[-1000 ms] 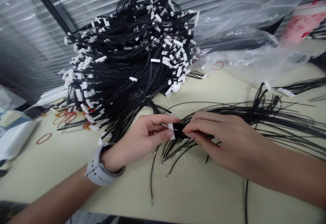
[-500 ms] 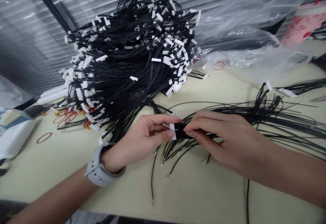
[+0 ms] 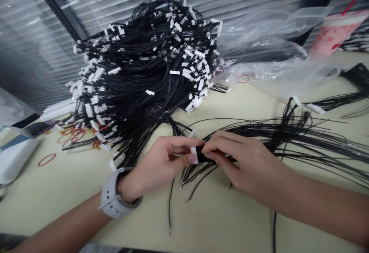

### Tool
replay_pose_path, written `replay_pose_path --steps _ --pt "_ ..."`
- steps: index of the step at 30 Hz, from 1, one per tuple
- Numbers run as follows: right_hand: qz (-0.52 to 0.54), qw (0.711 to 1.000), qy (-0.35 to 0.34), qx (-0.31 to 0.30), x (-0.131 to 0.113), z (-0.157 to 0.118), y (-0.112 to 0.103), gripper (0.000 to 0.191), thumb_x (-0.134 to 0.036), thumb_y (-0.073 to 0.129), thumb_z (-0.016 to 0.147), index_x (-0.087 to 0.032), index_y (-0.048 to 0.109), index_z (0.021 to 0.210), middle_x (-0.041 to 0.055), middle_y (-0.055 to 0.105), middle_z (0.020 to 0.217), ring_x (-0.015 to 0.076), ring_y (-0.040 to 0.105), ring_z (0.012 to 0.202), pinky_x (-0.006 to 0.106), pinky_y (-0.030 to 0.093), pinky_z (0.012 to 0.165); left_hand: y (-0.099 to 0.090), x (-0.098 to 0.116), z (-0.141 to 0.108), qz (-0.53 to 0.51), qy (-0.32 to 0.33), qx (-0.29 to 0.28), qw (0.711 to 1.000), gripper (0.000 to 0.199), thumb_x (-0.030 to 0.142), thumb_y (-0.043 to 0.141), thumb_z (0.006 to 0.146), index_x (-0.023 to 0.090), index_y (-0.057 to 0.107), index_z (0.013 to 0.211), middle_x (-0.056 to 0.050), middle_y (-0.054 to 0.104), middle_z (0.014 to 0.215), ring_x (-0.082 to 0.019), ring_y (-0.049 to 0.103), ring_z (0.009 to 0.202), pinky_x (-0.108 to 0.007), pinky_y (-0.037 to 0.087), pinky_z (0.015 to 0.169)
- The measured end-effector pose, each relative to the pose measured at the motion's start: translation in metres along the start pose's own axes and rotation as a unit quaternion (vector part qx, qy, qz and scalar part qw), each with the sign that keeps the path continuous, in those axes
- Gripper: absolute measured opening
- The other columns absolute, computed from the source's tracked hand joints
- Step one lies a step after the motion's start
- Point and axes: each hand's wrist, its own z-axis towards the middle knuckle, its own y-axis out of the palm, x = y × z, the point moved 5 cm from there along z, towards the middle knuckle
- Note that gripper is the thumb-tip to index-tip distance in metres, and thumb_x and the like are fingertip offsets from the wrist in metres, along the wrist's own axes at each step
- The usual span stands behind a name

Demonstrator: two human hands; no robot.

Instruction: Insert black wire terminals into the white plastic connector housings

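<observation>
Between the thumb and fingers of my left hand point(image 3: 165, 159) is a small white connector point(image 3: 194, 155). Black wires run out of its right side. Just right of it, my right hand point(image 3: 236, 155) pinches a black wire close to the connector's back; the wire's tip is hidden by the fingers. Under both hands lie loose black wires point(image 3: 198, 186) with bare metal terminals at their ends. The bundle point(image 3: 311, 139) they belong to stretches off to the right across the table.
A large heap of black cables point(image 3: 144, 88) with white connectors fills the back left. Red rubber bands point(image 3: 46, 159) lie at the left. Clear plastic bags point(image 3: 268, 68) and a pink cup with a straw point(image 3: 325, 38) stand at the back right of the pale table point(image 3: 138, 226).
The view has shifted slightly, so the scene sits a little lower and the right side further left. Both hands keep their grip at the connector, the right fingers still close behind it.
</observation>
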Motion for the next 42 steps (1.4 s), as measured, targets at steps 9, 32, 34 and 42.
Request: replay_pose_path --steps 9,32,34,42 --pt "-0.065 0.990 -0.108 0.057 -0.007 -0.010 0.011 0.019 0.000 0.037 0.080 -0.015 0.045 0.088 0.0063 0.050 0.087 0.0150 0.044 0.080 0.026 0.042 0.069 0.001 0.004 -0.002 0.033 -0.003 0.034 0.999 0.027 0.018 0.061 0.075 0.011 0.066 0.101 -0.004 0.066 0.074 -0.015 0.060 0.071 -0.024 0.049 0.064" --pt "-0.142 0.977 -0.152 0.050 0.001 0.000 -0.004 0.009 -0.016 0.051 0.085 -0.011 0.058 0.088 0.0071 0.058 0.082 0.0156 0.055 0.076 0.029 0.048 0.067 -0.010 0.001 0.002 -0.075 -0.028 0.047 0.996 0.025 0.015 0.064 0.076 0.015 0.065 0.101 0.001 0.062 0.074 -0.008 0.053 0.067 -0.019 0.042 0.064" --pt "-0.150 0.974 -0.163 0.043 -0.001 0.000 -0.001 0.012 -0.014 0.048 0.086 -0.009 0.059 0.085 0.0087 0.058 0.079 0.0173 0.055 0.075 0.031 0.048 0.065 -0.010 0.001 0.002 -0.068 -0.028 0.049 0.996 0.025 0.016 0.064 0.076 0.015 0.065 0.101 0.001 0.060 0.073 -0.007 0.052 0.065 -0.018 0.041 0.062" --pt "-0.027 0.997 -0.065 0.035 0.002 0.003 -0.004 0.010 -0.012 0.046 0.086 -0.015 0.055 0.082 0.0034 0.055 0.078 0.0112 0.052 0.074 0.023 0.045 0.065 -0.010 0.002 0.002 -0.061 -0.034 0.066 0.995 0.024 0.011 0.063 0.074 0.014 0.066 0.098 0.000 0.063 0.073 -0.009 0.055 0.067 -0.020 0.044 0.065"
